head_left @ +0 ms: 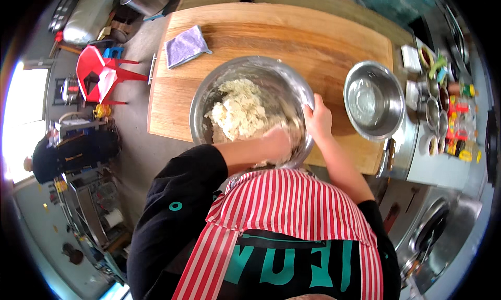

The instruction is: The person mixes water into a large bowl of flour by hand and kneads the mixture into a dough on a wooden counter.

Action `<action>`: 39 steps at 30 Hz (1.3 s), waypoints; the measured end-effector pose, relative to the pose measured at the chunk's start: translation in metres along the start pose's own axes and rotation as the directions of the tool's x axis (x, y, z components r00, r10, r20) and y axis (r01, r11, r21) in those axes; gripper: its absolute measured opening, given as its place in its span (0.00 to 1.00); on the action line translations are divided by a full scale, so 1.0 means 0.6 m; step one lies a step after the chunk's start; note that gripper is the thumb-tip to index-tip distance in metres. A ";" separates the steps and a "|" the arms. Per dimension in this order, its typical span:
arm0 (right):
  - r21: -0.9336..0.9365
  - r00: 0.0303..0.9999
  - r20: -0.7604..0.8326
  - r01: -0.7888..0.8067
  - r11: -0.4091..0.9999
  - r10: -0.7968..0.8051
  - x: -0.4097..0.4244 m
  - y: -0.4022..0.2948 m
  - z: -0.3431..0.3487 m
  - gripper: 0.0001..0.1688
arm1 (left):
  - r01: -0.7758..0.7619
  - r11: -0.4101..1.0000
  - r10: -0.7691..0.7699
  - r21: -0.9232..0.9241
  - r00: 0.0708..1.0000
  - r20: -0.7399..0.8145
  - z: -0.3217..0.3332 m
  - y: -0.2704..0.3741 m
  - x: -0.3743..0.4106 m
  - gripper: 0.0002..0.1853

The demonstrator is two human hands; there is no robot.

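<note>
A large steel mixing bowl (203, 84) sits close against me at the table's near edge. Inside it lies a lumpy mass of pale, shaggy dough (240, 112), with wet flour smeared on the walls. My left hand (280, 141) reaches into the bowl's near right part, at the edge of the dough. Motion blur hides its fingers, so whether they hold dough is unclear. With the thumb over the rim, my right hand (319, 118) grips the bowl's right side.
On the wooden tabletop (274, 30) are a folded purple cloth (187, 47) and a second steel bowl (373, 100). A knife (387, 157) lies by the right edge. Farther right stand condiment bottles (464, 120) and small containers. A red chair (98, 75) and another person (74, 155) are at left.
</note>
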State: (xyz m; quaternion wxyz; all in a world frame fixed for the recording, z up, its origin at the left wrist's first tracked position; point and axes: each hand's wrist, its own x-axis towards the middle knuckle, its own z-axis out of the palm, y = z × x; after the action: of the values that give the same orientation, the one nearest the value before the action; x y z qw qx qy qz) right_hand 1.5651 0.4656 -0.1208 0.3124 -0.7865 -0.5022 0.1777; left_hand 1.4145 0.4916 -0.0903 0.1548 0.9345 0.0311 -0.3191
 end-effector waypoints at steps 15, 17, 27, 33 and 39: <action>0.051 1.000 0.017 -0.026 0.998 0.025 -0.002 -0.023 -0.016 0.15 | 0.567 0.498 -0.729 -0.656 0.683 0.037 -0.110 -0.263 -0.155 0.18; 0.070 0.999 0.051 -0.009 0.997 0.005 0.000 -0.019 -0.006 0.16 | 0.581 0.429 -0.741 -0.692 0.664 0.098 -0.091 -0.264 -0.110 0.16; 0.057 0.997 0.068 -0.051 0.997 0.047 0.009 -0.021 -0.007 0.16 | -0.412 0.872 0.468 0.266 0.861 -0.199 -0.025 -0.048 0.041 0.05; 0.249 0.933 0.248 -0.322 0.913 0.261 0.007 -0.069 -0.033 0.12 | 0.278 0.920 -0.304 -0.277 0.951 -0.056 -0.145 -0.195 -0.024 0.11; 0.115 0.999 0.040 0.007 0.993 -0.012 0.005 -0.029 -0.014 0.12 | 0.186 0.527 -0.628 -0.829 0.743 -0.232 0.004 -0.279 -0.177 0.21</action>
State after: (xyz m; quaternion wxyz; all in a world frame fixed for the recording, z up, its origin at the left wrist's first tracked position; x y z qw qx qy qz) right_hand 1.5594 0.4707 -0.1031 0.3476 -0.7613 -0.5010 0.2205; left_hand 1.3023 0.6541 -0.0728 0.4361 0.7898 0.4289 -0.0452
